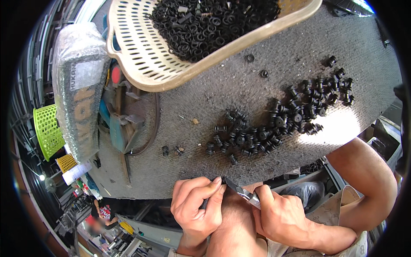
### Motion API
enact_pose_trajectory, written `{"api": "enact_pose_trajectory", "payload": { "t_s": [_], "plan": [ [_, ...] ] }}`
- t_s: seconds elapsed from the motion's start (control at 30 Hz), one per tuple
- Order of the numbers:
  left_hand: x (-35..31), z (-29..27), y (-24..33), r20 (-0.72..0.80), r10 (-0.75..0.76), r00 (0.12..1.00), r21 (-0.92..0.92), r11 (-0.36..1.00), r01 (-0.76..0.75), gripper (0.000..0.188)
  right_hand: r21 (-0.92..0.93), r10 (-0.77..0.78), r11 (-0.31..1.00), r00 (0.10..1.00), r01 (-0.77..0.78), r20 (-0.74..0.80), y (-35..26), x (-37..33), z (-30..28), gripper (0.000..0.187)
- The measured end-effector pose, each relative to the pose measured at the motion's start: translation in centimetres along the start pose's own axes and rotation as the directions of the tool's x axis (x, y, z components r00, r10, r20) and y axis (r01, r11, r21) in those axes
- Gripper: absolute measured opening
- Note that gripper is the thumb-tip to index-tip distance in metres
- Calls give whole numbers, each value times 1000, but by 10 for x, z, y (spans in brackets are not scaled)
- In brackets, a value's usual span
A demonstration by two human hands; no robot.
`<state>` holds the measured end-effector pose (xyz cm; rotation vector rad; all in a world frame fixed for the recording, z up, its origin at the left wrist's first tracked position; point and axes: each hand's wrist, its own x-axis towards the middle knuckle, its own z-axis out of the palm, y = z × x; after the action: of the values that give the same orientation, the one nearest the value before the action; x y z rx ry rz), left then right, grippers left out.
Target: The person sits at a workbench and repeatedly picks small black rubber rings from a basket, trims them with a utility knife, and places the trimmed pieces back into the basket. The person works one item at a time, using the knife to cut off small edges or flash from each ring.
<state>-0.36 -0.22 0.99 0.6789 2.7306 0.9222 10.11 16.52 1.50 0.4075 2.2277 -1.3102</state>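
Observation:
My left hand (pixel 196 205) is closed in a pinch at the table's near edge, with a small black rubber piece (pixel 223 180) between thumb and forefinger. The fingers hide most of that piece. A utility knife (pixel 245 193) sits in my right hand (pixel 280 214), its blade pointing left and reaching up to the black piece. Beyond my hands, a heap of black spool-shaped rubber parts (pixel 263 133) spreads across the grey table top (pixel 188 103). Two similar loose parts (pixel 165 150) lie left of the heap.
A cream perforated basket (pixel 147 79) full of black rings stands at the far side. Left of it are a teal vise (pixel 116 130) and a plastic-wrapped package (pixel 79 92). A lime-green basket (pixel 46 132) is farther left. Another person (pixel 100 214) is in the lower-left background.

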Motion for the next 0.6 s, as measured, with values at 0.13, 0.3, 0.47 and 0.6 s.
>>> {"api": "enact_pose_trajectory", "payload": {
  "t_s": [0.13,0.3,0.47,0.6],
  "plan": [
    [2,0,1,-12,-1,1000,-6,1000,1,20,-10,1,1000,1000,-1,23,2,-4,-6,27],
    [2,-1,-1,-21,-56,998,-71,996,55,21,202,-44,978,999,46,-17,12,-6,-8,26],
    [-1,-1,-5,-24,-125,992,-154,981,120,21,225,-57,971,992,81,-112,14,-13,-15,27],
    [-2,-9,-6,-26,-222,975,-342,918,200,21,211,-75,972,988,102,-134,10,-15,-24,24]
  ]
}}
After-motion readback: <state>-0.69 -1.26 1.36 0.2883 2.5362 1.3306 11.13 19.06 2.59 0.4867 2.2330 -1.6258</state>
